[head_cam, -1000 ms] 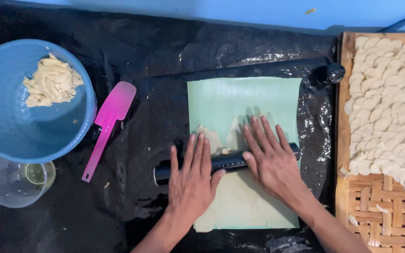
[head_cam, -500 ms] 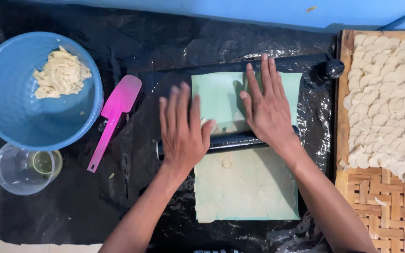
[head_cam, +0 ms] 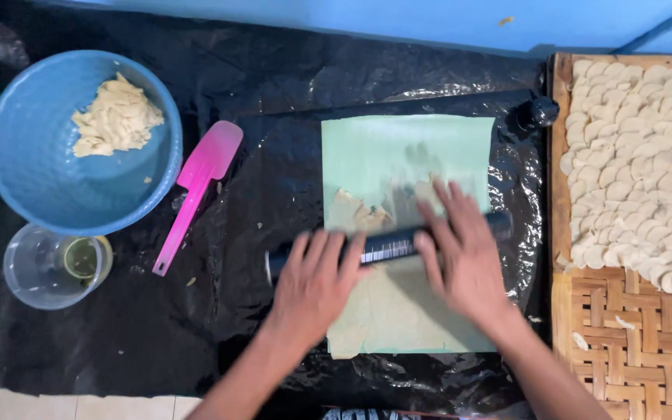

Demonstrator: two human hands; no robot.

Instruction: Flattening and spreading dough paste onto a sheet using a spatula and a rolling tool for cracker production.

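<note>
A dark cylindrical roller [head_cam: 386, 247] lies across a pale green sheet [head_cam: 406, 152] with flattened dough [head_cam: 359, 211] under it. My left hand [head_cam: 313, 288] rests flat on the roller's left part, fingers spread. My right hand [head_cam: 464, 253] presses flat on its right part. Both palms lie on top of the roller rather than wrapping it. The dough shows just beyond the roller, partly blurred.
A blue bowl [head_cam: 33, 190] with dough [head_cam: 114, 118] sits at left, a pink spatula [head_cam: 196, 187] beside it, a clear cup [head_cam: 52, 264] below. A woven bamboo tray [head_cam: 631, 342] of thin dough discs [head_cam: 639, 155] stands at right. Black plastic [head_cam: 227, 327] covers the surface.
Both hands pushed the roller away over the sheet, then drew it back toward me. It now lies near the sheet's middle.
</note>
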